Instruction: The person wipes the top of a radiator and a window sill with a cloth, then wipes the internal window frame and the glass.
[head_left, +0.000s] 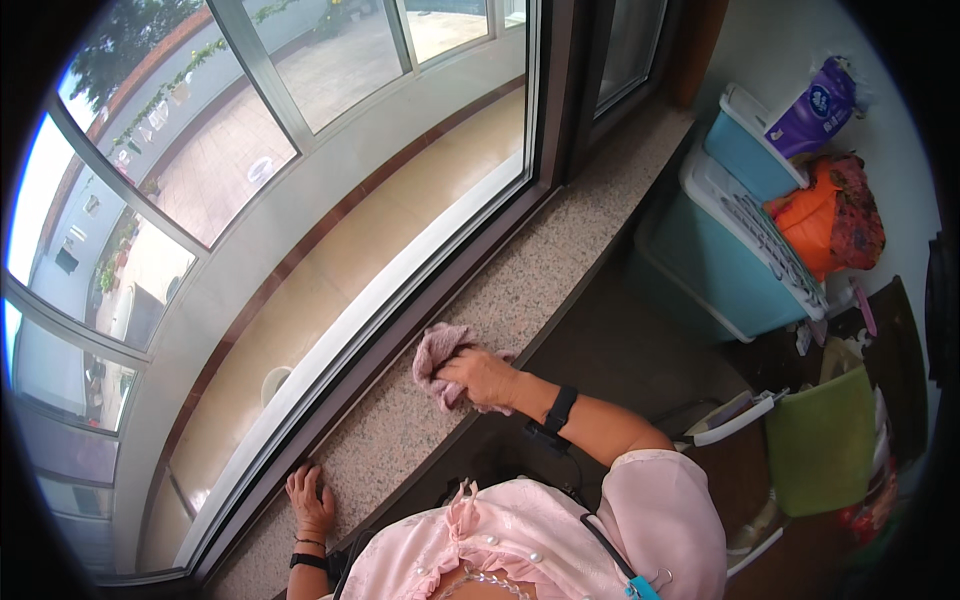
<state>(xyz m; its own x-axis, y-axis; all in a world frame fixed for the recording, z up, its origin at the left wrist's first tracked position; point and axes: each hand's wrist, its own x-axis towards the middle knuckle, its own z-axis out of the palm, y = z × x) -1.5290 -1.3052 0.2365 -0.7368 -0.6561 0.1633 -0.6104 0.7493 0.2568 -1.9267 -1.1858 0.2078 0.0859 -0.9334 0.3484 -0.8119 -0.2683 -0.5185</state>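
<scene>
A crumpled pink cloth (439, 360) lies bunched on the speckled granite windowsill (525, 300). My right hand (484, 377) grips it from above, with folds of cloth showing on both sides of the fingers. Further down the sill, my left hand (310, 499) rests by the dark window frame (337, 424), palm down and without anything visible in it. Its fingers are slightly apart and touch the sill close to the frame. Black bands circle both of my wrists.
Beyond the window glass is a tiled ledge (322, 307). To the right stand a large blue lidded storage box (720, 262), a smaller blue box (750, 146), a purple package (814, 109) and an orange bag (814, 217). A green-backed chair (821, 442) is at the lower right.
</scene>
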